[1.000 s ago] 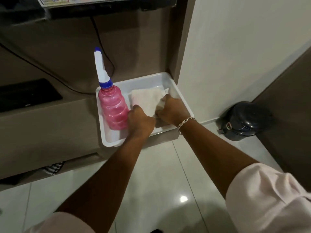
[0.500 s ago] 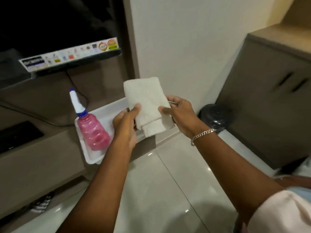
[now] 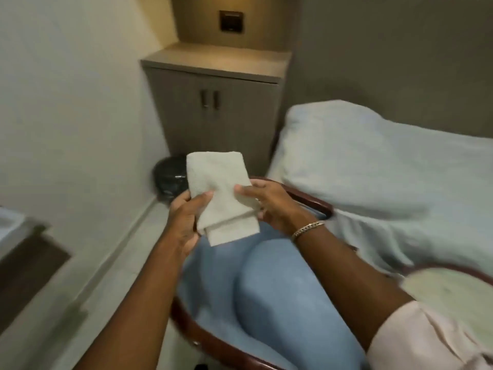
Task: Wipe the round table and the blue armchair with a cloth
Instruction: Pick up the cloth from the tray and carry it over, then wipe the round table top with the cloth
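Observation:
A folded off-white cloth (image 3: 222, 194) is held up in front of me by both hands. My left hand (image 3: 185, 218) grips its left edge with the thumb on top. My right hand (image 3: 272, 206), with a chain bracelet at the wrist, pinches its right edge. Directly below the hands is the blue armchair (image 3: 280, 297), with a blue cushion and a dark red wooden frame. At the right edge, a round pale surface with a dark red rim (image 3: 453, 289) shows partly behind my right arm; it may be the round table.
A bed with pale sheets (image 3: 386, 166) lies to the right of the armchair. A grey two-door cabinet (image 3: 213, 108) stands against the far wall, with a black bin (image 3: 170, 180) beside it on the floor. A white wall runs along the left.
I lifted the cloth out of the white tray with both hands and turned right. The tray and pink spray bottle have left the view; the armchair and bed have come in.

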